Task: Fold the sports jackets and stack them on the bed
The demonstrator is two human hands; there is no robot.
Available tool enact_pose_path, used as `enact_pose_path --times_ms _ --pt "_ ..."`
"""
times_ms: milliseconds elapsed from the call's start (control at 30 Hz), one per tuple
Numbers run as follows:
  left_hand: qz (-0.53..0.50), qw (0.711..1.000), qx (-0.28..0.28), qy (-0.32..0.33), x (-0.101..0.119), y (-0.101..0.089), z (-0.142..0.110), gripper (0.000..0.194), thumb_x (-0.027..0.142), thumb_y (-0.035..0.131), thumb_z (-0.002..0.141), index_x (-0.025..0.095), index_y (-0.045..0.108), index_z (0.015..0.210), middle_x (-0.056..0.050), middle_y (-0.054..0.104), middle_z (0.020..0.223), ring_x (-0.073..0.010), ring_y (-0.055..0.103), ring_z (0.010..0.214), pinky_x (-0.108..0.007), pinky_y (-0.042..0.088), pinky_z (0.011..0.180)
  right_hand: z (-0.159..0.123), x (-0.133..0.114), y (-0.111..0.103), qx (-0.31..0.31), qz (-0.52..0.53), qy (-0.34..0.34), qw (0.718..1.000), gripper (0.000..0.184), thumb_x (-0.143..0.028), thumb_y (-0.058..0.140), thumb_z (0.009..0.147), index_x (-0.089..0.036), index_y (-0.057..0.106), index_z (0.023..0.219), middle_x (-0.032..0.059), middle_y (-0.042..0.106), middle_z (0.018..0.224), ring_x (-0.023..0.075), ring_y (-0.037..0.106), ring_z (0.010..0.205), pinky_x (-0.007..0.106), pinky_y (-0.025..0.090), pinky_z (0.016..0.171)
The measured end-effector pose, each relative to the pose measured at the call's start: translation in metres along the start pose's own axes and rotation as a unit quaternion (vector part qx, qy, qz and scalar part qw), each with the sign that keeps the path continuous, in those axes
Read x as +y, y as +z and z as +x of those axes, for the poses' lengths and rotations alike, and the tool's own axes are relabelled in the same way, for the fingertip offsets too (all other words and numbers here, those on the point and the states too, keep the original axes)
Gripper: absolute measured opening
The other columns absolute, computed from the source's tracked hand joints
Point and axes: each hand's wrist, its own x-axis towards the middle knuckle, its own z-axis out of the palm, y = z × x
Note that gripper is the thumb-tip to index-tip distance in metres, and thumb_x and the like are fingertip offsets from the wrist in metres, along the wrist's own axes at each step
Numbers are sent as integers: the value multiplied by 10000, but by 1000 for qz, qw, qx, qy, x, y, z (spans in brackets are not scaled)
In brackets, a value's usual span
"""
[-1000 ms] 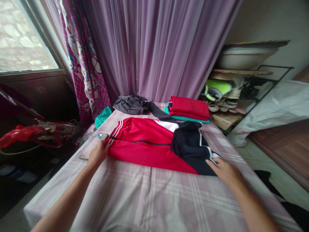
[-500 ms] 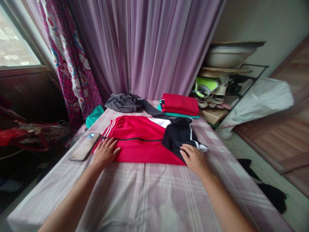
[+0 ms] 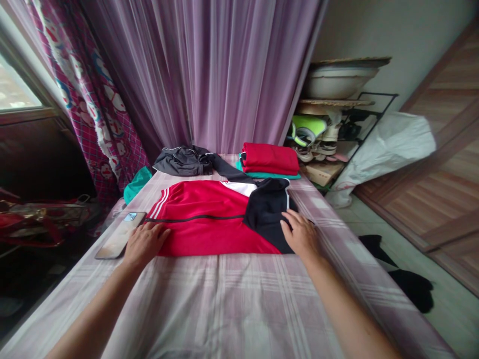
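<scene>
A red, black and white zip-up track jacket (image 3: 205,239) lies flat across the table, its dark zip running from left to right. White stripes mark its left hem, and one dark sleeve stretches back towards a grey garment (image 3: 183,162). My left hand (image 3: 144,242) rests on the hem end with fingers laid out, right beside a phone (image 3: 116,239). On the black part at the other end lies my right hand (image 3: 302,234), fingers loosely stretched and slightly apart. Neither hand grips the cloth.
The table wears a checked cloth (image 3: 224,304). Folded red and teal clothes (image 3: 271,159) are stacked at the back right. A purple curtain (image 3: 232,75) hangs behind. Right of the table stand a shoe rack (image 3: 339,144) and a white sack (image 3: 392,144); teal fabric (image 3: 136,184) hangs at the left edge.
My left hand has slid a little left and towards me along the hem. My right hand has moved slightly, now covering the white collar edge. The view has shifted a little to the right.
</scene>
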Motion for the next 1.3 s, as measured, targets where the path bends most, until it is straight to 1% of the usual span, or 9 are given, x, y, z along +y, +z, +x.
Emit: enact_pose_path --times_ms 133,367,533,633,733,900,1033,1167,1300 --pt "-25 1000 -3 16 -9 3 5 439 510 448 888 211 681 1109 -135 679 1205 -308 617 1134 -439 447 994 34 14 2 -37 -56 121 990 424 -388 469 922 -172 636 1247 179 660 1241 331 628 1075 458 494 874" --pt "-40 999 2 0 -10 6 2 390 504 522 833 200 650 1041 -145 705 1140 -316 638 1105 -446 454 993 117 23 20 -156 8 156 975 670 -361 580 862 -226 393 1491 87 761 975 271 701 882 385 500 826" --pt "-30 1000 4 1 -11 -3 -3 392 549 477 847 211 620 982 -131 712 1078 -312 650 1075 -440 462 968 164 11 35 -250 75 181 948 310 -314 537 904 -166 662 1147 59 760 813 174 689 671 284 508 705" --pt "-30 999 6 16 -14 -6 -2 390 541 383 896 214 589 939 -116 711 1023 -287 660 1052 -422 454 972 183 2 40 -215 89 159 960 309 -327 441 952 -163 679 1063 86 764 965 186 704 835 291 510 795" --pt "-20 1000 3 23 -15 -5 0 391 502 297 931 216 558 877 -116 700 961 -284 668 1012 -419 464 936 191 -6 49 -180 177 101 962 369 -321 445 950 -156 628 1224 115 711 1195 214 654 1090 330 483 948" --pt "-16 1000 -4 -5 -12 1 2 360 495 336 915 222 563 859 -112 700 921 -298 670 969 -420 477 875 173 7 56 -227 305 124 917 711 -199 540 859 -148 307 1528 164 621 1347 212 602 1225 378 487 1007" --pt "-26 999 -13 -12 -14 4 4 375 528 385 892 219 598 899 -115 708 947 -306 665 992 -418 480 866 136 21 27 -180 297 134 928 493 -254 505 885 -174 546 1370 135 681 1263 227 659 1128 395 515 975" --pt "-35 999 -8 -6 -11 3 6 390 520 428 883 218 658 972 -121 720 1035 -309 656 1027 -447 470 922 72 7 -7 -67 232 102 965 383 -384 414 958 -222 695 1162 84 738 1143 230 684 1060 371 530 948" --pt "-50 996 54 55 7 6 3 399 413 392 935 231 664 1164 -110 663 1292 -289 574 1230 -515 290 1139 11 -6 -2 -110 141 -50 983 403 -391 398 972 -223 695 1188 95 670 1292 248 599 1221 423 454 1060"
